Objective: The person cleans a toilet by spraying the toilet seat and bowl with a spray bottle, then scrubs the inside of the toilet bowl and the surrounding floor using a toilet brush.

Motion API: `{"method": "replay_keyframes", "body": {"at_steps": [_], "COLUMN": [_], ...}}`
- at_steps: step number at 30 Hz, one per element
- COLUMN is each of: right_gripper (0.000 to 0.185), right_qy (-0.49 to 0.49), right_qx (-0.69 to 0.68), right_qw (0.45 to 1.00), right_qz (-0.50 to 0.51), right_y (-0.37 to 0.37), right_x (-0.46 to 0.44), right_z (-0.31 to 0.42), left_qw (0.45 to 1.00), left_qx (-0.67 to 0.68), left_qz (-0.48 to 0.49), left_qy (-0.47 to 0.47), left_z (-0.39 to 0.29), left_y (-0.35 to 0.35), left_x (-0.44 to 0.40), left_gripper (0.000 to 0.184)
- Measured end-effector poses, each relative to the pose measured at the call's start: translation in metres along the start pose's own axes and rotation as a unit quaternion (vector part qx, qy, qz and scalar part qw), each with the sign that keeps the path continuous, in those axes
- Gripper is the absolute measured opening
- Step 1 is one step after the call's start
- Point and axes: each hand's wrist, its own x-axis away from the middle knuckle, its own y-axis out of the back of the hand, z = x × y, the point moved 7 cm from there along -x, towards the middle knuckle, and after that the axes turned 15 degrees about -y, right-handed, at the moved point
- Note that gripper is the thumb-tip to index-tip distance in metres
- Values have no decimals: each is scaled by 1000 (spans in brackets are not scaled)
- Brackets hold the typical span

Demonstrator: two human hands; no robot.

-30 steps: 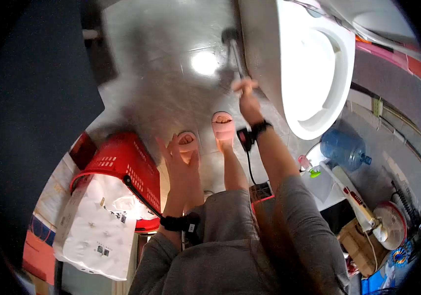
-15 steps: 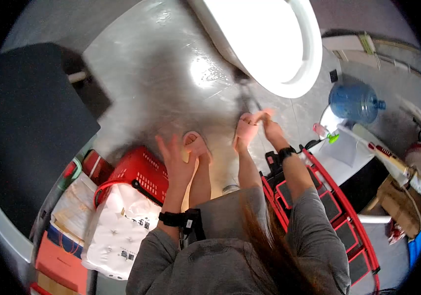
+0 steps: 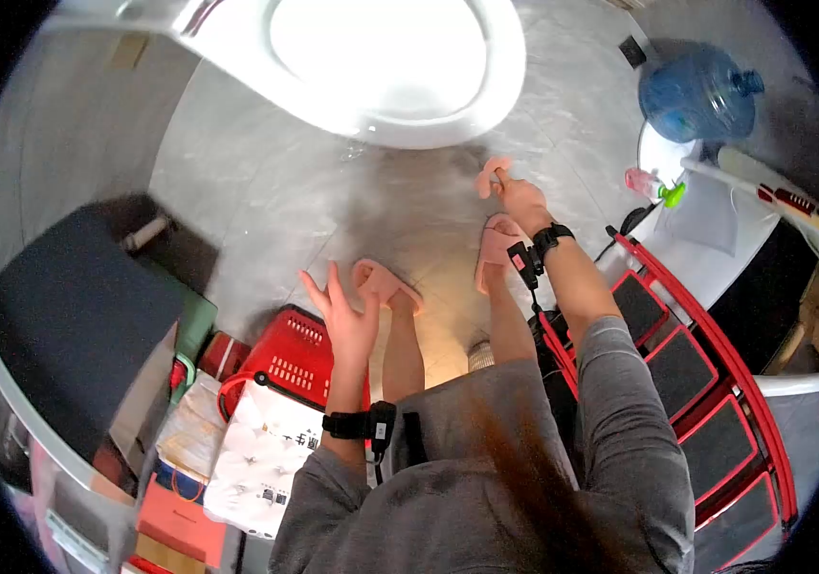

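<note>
My right hand (image 3: 522, 201) is closed around a small pink curved object (image 3: 488, 178); its exact kind I cannot make out. Just beyond it is the rounded front of a white toilet (image 3: 409, 132), its inside washed out by glare. There is a gap between the pink object and the rim. My left hand (image 3: 347, 320) hovers with fingers spread and nothing in it, above the floor by a red plastic basket (image 3: 293, 356). Both wrists wear black straps with small devices.
Pink slippers (image 3: 386, 284) are on my feet on the grey floor. A white wrapped pack (image 3: 261, 450) lies by the basket at left. To the right stand a red-framed folding step ladder (image 3: 682, 378), a blue water jug (image 3: 701, 96) and a pink bottle with green top (image 3: 647, 184).
The view has shifted, so the toilet sits further left. My right hand has reached forward toward the toilet's front with the pink object. My left hand stays spread.
</note>
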Motion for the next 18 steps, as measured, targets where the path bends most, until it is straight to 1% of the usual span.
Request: {"method": "replay_keyframes", "body": {"at_steps": [1,2,4,5,6,7,8,9,10,11,12,13,14,15,17,18], "right_gripper": [29,29,30,30,28,28,25,23,23,20,27,39,42,44,53,53], "right_qy": [-13,-14,-81,-82,-60,-24,18,43,34,19,23,20,-4,-14,0,1], "right_qx": [-12,-16,-72,-76,-281,-470,-445,-428,-441,-449,-437,-433,-450,-447,-496,-497], "right_qw": [1000,1000,994,994,958,881,895,903,897,893,899,900,891,893,864,864], "right_qz": [-4,-3,-15,-13,13,34,21,1,-2,15,36,56,54,53,83,82], "right_y": [3,10,28,28,29,32,73,114,102,65,24,-7,-27,-44,-44,-46], "right_x": [-3,-7,-9,-9,0,5,38,72,71,62,55,46,38,31,16,16], "right_z": [-21,-24,-62,-63,-75,-81,-60,-52,-58,-59,-49,-40,-31,-27,-2,-2], "left_qw": [1000,1000,999,999,998,998,997,997,997,994,995,994,994,994,994,994], "left_qx": [-9,-12,-33,-35,-30,-27,-30,-5,14,0,-4,-12,-7,-11,22,21], "left_qz": [5,8,15,18,31,34,36,53,63,86,81,86,97,98,106,105], "left_qy": [7,5,-26,-27,-45,-55,-57,-52,-44,-64,-61,-64,-53,-55,-10,-11], "left_z": [-11,-14,-36,-35,-45,-56,-63,-76,-90,-100,-100,-103,-114,-124,-128,-127], "left_y": [-10,-15,-37,-45,-58,-69,-73,-82,-92,-99,-103,-108,-106,-108,-110,-111], "left_x": [-3,-3,-9,-7,-12,-14,-13,-19,-21,-29,-21,-22,-31,-31,-43,-41], "left_gripper": [62,62,63,63,63,63,63,63,63,63,64,64,65,65,66,66]}}
